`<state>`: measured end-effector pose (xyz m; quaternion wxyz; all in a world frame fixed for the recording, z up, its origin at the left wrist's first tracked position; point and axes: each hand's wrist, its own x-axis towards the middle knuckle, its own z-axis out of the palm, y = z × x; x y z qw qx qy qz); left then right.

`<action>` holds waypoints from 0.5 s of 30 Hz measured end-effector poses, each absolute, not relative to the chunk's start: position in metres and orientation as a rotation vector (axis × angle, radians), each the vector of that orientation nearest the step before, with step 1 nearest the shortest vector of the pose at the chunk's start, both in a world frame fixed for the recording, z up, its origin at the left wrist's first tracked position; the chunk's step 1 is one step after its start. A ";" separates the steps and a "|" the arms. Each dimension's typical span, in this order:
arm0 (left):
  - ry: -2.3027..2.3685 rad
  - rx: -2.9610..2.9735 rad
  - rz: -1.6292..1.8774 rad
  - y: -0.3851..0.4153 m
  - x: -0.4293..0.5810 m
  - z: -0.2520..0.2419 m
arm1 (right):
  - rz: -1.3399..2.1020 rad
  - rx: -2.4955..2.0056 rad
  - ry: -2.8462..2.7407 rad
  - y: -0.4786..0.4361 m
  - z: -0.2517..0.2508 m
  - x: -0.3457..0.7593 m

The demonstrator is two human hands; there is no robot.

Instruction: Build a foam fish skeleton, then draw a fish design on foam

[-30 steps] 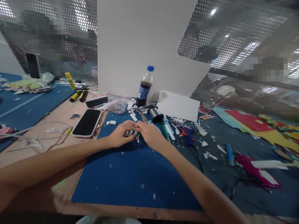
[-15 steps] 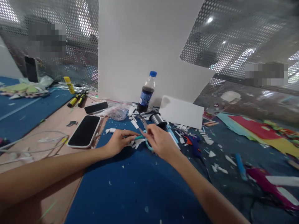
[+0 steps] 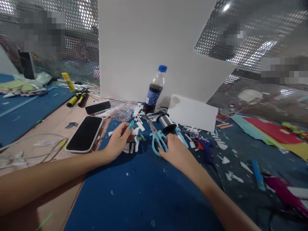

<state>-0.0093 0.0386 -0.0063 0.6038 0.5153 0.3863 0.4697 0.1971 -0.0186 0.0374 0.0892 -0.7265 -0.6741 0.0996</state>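
My left hand [image 3: 119, 141] pinches a small teal strip [image 3: 131, 124] between thumb and fingers, its tip pointing up. White and teal scraps [image 3: 136, 138] lie just beside and below those fingers. Light blue-handled scissors [image 3: 159, 141] rest on the blue mat, blades pointing away toward the bottle. My right hand [image 3: 178, 149] is curled at the right side of their handles, thumb against a loop; its fingertips are partly hidden. Right behind that hand lies a spool of silvery wire [image 3: 166, 122] with black ends.
A dark drink bottle [image 3: 154, 91] stands before a large white board [image 3: 144, 41]. The phone [image 3: 85, 133] lies left, near yellow-black tools [image 3: 78, 98]. On the right are a blue glue gun [image 3: 208, 150], a purple tool [image 3: 281, 191], white scraps and coloured sheets [image 3: 262, 126].
My hands have moved apart. The left has lifted and turned the teal strip upright; the right has let go of it and shifted right onto the scissors' handles. The view has shifted slightly.
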 end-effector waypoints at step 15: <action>0.889 1.233 1.030 0.041 -0.008 -0.010 | 1.434 -1.887 -1.439 -0.010 0.062 0.228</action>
